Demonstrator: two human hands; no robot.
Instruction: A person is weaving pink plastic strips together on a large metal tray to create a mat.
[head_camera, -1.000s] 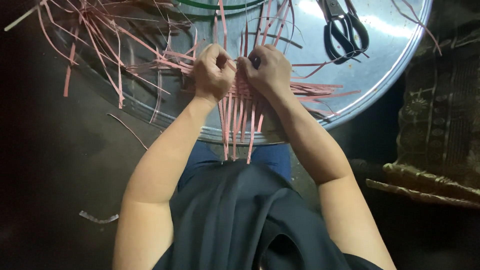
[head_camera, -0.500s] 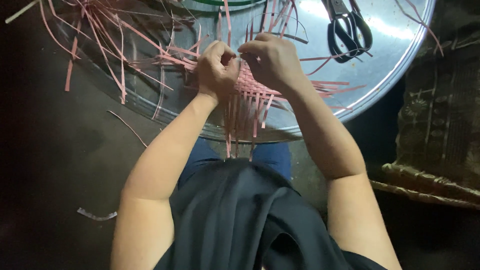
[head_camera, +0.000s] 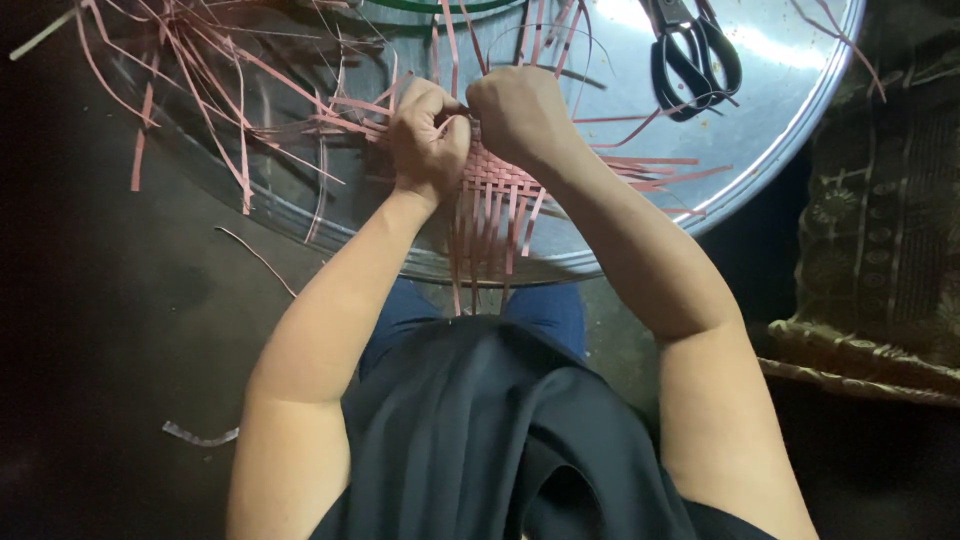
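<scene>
Up close: pink woven strip mat (head_camera: 495, 190), checkered centre, loose ends fanning out.

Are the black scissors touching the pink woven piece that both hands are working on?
Apart. The head view shows the black scissors lying on the round metal tray, with bare tray between them and the pink woven piece.

A small woven mat of pink strips (head_camera: 492, 185) sits just above the middle of the frame, over the near rim of a round metal tray. Its centre is a tight checker weave; loose strip ends hang down toward the lower middle and fan out to the right. Its upper edge is hidden under both hands, which close on it from above.
</scene>
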